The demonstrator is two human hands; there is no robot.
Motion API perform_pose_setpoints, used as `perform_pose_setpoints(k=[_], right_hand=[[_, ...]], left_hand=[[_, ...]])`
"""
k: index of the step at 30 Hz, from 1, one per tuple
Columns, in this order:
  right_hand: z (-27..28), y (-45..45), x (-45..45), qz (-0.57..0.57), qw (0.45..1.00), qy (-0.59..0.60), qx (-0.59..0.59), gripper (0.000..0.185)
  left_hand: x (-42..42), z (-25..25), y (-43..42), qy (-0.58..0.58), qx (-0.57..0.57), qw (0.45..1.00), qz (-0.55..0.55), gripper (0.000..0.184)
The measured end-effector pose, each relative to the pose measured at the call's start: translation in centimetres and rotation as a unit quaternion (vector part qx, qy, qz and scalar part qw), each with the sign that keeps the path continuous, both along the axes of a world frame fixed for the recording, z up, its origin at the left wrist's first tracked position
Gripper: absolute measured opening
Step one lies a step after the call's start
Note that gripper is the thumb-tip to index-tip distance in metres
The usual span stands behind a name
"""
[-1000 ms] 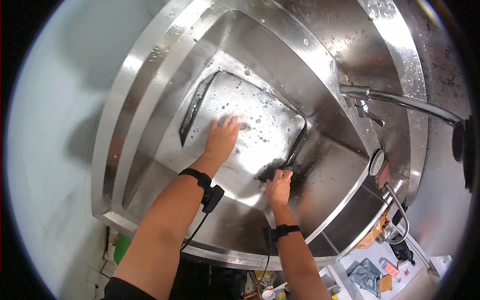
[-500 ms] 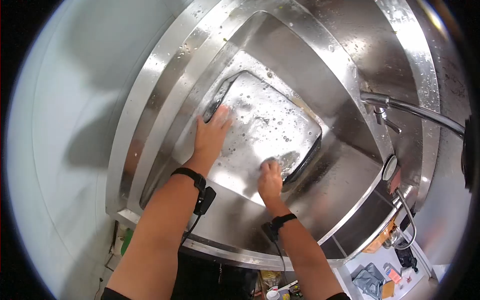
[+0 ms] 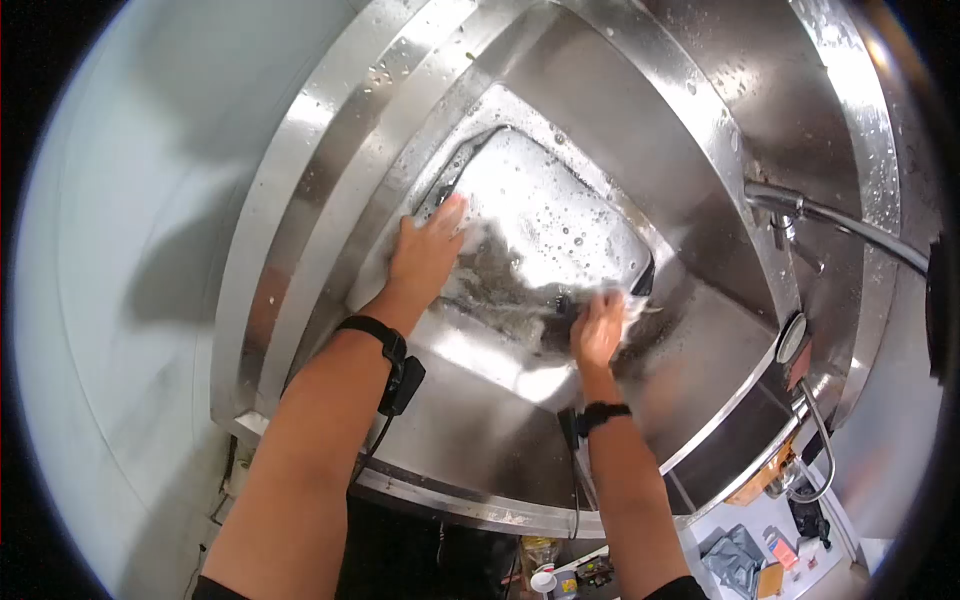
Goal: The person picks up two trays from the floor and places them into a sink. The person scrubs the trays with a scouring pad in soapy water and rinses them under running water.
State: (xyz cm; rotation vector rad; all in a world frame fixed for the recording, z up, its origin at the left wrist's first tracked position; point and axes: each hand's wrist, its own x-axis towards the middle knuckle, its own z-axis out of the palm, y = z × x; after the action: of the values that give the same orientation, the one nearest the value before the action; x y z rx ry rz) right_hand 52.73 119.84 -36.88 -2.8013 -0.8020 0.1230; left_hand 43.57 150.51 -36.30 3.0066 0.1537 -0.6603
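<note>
A rectangular dark-rimmed tray (image 3: 649,280) lies in the basin of a stainless steel sink (image 3: 690,350), its bright surface wet and dotted with bubbles. At the tray's left side rests my left hand (image 3: 427,252), thumb and fingers spread, the fingertips reaching over the edge. My right hand (image 3: 598,328) is at the front right corner, fingers curled and partly blurred. A whitish smear shows beside these fingers; whether it is splashing water or a held cloth or scrubber is unclear. Murky water spreads between the two hands. Both wrists wear black straps with cables.
A metal faucet (image 3: 785,203) reaches in from the right. A round-headed item (image 3: 791,338) sits on the sink's right rim. Below right, a white surface holds a grey bag (image 3: 735,562) and small packages. A pale wall (image 3: 130,250) stands on the left.
My right hand has moved right along the front of the tray, toward its right corner. Murky water has appeared across the tray's front part. My left hand stays at the left edge.
</note>
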Motion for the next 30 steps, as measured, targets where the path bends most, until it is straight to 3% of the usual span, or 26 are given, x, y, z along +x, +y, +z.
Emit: perform_pose_setpoints(k=[1,2,5,8,11,12,15,19,20,25,30], right_hand=[[0.7,1.8,1.9,-0.035,0.998,-0.012,-0.043,0.013],[0.6,4.2,3.3,-0.078,0.997,-0.012,-0.002,0.014],[-1.1,13.1,5.4,-0.158,0.981,-0.018,0.108,0.017],[-1.7,19.5,3.4,-0.009,0.982,-0.085,0.170,0.016],[-0.6,21.3,1.3,0.067,0.980,-0.043,0.184,0.011],[-0.1,21.5,1.0,0.084,0.978,-0.027,0.190,0.010],[-0.6,21.1,3.0,0.068,0.981,-0.013,0.179,0.007],[-1.4,22.8,2.4,0.050,0.983,-0.006,0.179,0.007],[-1.5,23.0,1.0,0.002,0.964,0.072,0.257,0.006],[-1.1,18.8,-4.0,0.243,0.945,0.087,0.203,0.008],[0.4,14.5,-5.2,0.347,0.912,0.145,0.161,0.008]], left_hand=[[0.1,-0.1,-0.2,-0.002,-0.003,1.000,0.008,0.048],[0.3,-0.1,0.0,-0.005,-0.003,1.000,0.016,0.045],[0.6,1.0,0.7,-0.006,-0.084,0.996,0.025,0.064],[0.8,2.0,2.1,-0.080,-0.096,0.991,-0.042,0.057],[1.3,2.9,2.6,-0.244,-0.165,0.942,0.163,0.048],[2.0,4.1,1.8,-0.260,-0.170,0.916,0.254,0.035],[2.4,3.3,0.6,-0.175,-0.155,0.907,0.349,0.026],[1.6,1.8,0.2,-0.176,-0.151,0.868,0.439,0.021],[1.4,1.7,0.3,-0.158,-0.147,0.872,0.440,0.020],[0.8,0.6,1.0,-0.141,-0.152,0.873,0.441,0.022],[1.6,3.1,2.1,-0.004,-0.169,0.861,0.481,0.033]])
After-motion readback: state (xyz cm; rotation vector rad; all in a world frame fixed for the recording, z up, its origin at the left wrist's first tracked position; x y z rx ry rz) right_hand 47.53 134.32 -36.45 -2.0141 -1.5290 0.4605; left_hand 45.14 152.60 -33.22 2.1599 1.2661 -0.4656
